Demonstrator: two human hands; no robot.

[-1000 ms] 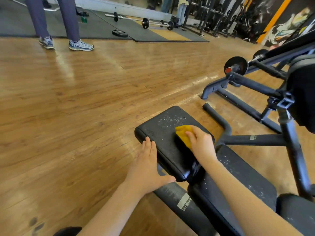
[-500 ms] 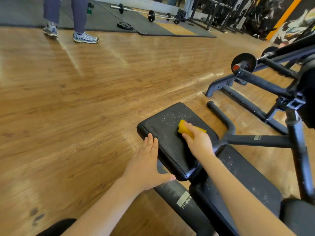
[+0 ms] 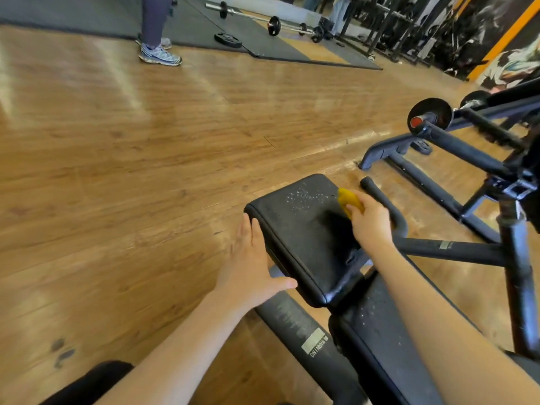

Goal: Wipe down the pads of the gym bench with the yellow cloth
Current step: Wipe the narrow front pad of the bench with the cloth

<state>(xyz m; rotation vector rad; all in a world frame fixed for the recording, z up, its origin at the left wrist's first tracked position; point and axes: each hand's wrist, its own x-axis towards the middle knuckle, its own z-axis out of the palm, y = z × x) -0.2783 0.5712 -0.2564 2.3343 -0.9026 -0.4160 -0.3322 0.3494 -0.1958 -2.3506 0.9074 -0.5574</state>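
Head view: right hand (image 3: pixel 369 222) has its grip bunched round the yellow cloth (image 3: pixel 349 201) at the seat pad's (image 3: pixel 295 229) far right edge; left hand (image 3: pixel 251 267) flat, bracing; I'd sweep left through the droplets (image 3: pixel 304 197) with overlapping passes.

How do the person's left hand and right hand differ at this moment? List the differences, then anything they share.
1. The left hand holds nothing; the right hand grips the yellow cloth.
2. The left hand lies with straight fingers against the near left edge of the front pad; the right hand is at the pad's far right edge.

Shared: both are bare and at the same pad.
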